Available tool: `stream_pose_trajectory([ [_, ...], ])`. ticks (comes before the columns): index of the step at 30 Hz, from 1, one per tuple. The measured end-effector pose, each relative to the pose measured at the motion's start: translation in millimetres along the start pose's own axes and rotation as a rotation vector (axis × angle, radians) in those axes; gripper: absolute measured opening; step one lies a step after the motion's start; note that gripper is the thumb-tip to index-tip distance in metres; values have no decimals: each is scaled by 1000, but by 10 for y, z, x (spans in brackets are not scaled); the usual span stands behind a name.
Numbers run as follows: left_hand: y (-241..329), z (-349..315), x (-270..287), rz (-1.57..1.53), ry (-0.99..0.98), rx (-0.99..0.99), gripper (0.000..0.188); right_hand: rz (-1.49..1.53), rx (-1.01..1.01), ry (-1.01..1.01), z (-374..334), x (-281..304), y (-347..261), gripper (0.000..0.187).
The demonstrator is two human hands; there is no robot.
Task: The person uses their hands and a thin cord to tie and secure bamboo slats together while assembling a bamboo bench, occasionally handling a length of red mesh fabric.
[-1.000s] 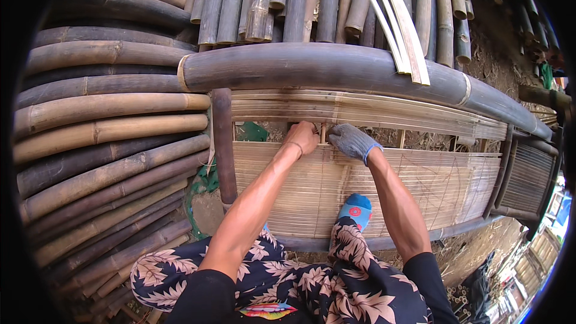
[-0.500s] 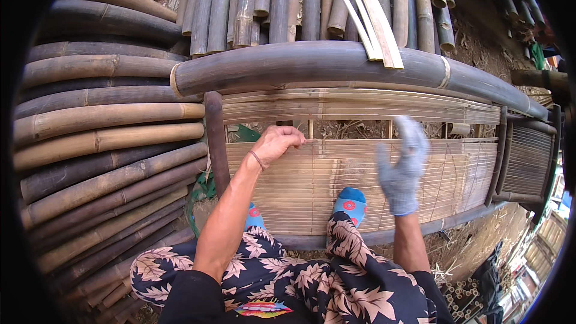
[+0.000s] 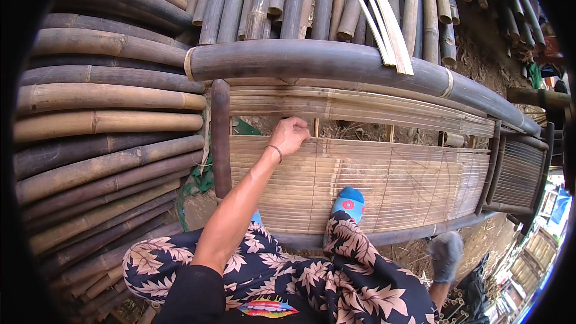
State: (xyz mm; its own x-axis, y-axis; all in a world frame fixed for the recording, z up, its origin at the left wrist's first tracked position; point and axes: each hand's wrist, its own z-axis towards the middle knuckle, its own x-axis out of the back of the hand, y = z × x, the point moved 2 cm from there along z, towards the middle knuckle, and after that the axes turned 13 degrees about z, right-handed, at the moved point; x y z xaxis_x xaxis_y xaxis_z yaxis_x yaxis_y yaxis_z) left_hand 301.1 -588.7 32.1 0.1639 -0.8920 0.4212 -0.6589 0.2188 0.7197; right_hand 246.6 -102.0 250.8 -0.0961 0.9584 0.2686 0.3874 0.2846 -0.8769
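Note:
My bare left hand [image 3: 290, 135], with a thin band at the wrist, is at the near edge of a long gap in the bamboo slat seat [image 3: 414, 183]. Its fingers are pinched together; what they hold, if anything, is hidden. My right hand [image 3: 446, 257], in a grey glove, hangs low at the right beyond the seat's near rail [image 3: 384, 237]. Motion smears its fingers. Beneath my feet in blue socks [image 3: 350, 203] lie the seat's narrow slats, crossed by thin lines of cord. Short crosspieces [image 3: 390, 133] show through the gap.
A thick dark bamboo pole [image 3: 288, 60] bounds the seat's far side, with pale split strips [image 3: 387, 30] lying over it. Dark bamboo poles [image 3: 108, 96] are stacked at left, and more [image 3: 264, 0] lie beyond. A slatted end section [image 3: 521, 171] adjoins at right.
My gloved right hand has swung from above the slats down to the lower right, past the near rail. My left hand stays at the gap's edge, its fingers still pinched. The view has shifted slightly.

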Motion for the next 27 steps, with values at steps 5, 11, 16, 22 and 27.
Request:
stream_pose_trajectory([
  [5, 191, -33, -125, 468, 141, -268, 31, -258, -413, 300, -363, 2107, 183, 22],
  [11, 19, -67, -163, 763, -148, -236, 40, -916, -210, -61, 334, 2121, 545, 17],
  [16, -30, -92, -136, 743, -188, -201, 40, -1094, 357, -253, 546, -586, 243, 53],
  [22, -15, -49, -122, 699, -225, -141, 41, -932, 641, -526, 812, -2982, 268, 37],
  [27, -5, -5, -162, 694, -285, -77, 48, -1025, 490, -670, 932, -3279, 467, 28],
])
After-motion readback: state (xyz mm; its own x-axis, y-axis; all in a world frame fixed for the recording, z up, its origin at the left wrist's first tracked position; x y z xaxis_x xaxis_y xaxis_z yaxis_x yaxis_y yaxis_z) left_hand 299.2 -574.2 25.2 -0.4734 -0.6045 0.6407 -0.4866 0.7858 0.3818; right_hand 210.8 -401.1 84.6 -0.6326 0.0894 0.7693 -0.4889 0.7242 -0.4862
